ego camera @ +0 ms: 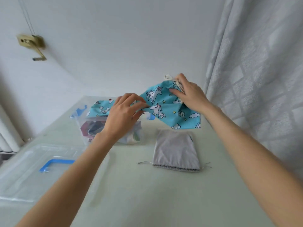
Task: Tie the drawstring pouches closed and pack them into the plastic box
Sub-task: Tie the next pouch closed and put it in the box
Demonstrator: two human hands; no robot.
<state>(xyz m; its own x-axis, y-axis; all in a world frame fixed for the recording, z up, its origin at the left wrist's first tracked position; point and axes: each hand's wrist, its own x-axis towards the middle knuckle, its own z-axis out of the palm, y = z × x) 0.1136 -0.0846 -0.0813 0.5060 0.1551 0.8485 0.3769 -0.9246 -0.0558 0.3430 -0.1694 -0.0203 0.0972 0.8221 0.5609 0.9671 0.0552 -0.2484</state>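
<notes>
Turquoise cotton printed with unicorns makes up the pouch (165, 105), which is held in the air just above and to the right of the plastic box (106, 128); its gathered neck and cream cord are gripped by the curled right hand (186, 94), and a fold of its body is pinched by the left hand (124, 112). It is judged light, soft and floppy, best held at the cinched neck. A grey pouch (176, 150) lies flat on the pale green table (147, 194), beside a white wall and curtain (262, 79).
</notes>
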